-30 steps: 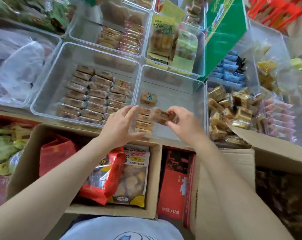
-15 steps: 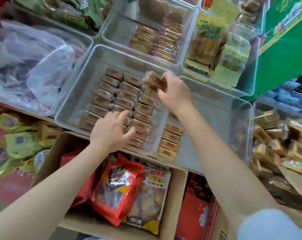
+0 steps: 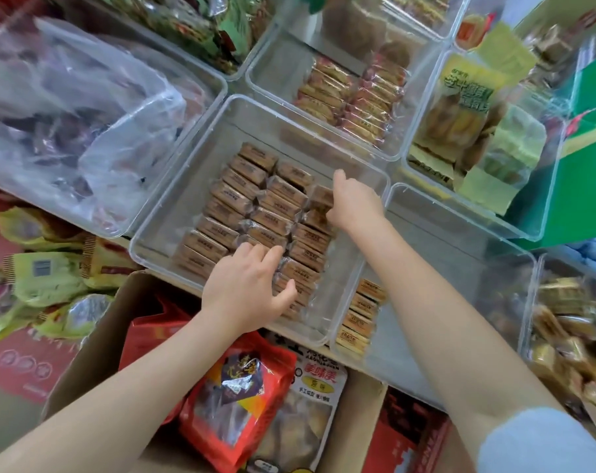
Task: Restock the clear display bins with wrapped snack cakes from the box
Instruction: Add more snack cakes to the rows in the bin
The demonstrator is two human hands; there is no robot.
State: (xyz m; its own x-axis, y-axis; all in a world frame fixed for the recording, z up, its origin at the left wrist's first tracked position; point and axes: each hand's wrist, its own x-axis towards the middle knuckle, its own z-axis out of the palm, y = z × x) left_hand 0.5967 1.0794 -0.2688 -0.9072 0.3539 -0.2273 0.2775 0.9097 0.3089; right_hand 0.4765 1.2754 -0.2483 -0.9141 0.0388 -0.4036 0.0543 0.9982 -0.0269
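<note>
Centrally, the right hand pinches a brown wrapped snack cake at the right-hand column's far end inside the clear plastic bin, its long axis across the column; the left hand rests relaxed on nearer cakes.

Single view from the camera on my head, looking forward and steeply down. It sits close above the clear bin of wrapped cakes at centre frame, with further bins running far, left and right. My forearms enter from the near edge, and the cardboard box lies nearest, directly below. Wide-angle lens bends the outer edges.
</note>
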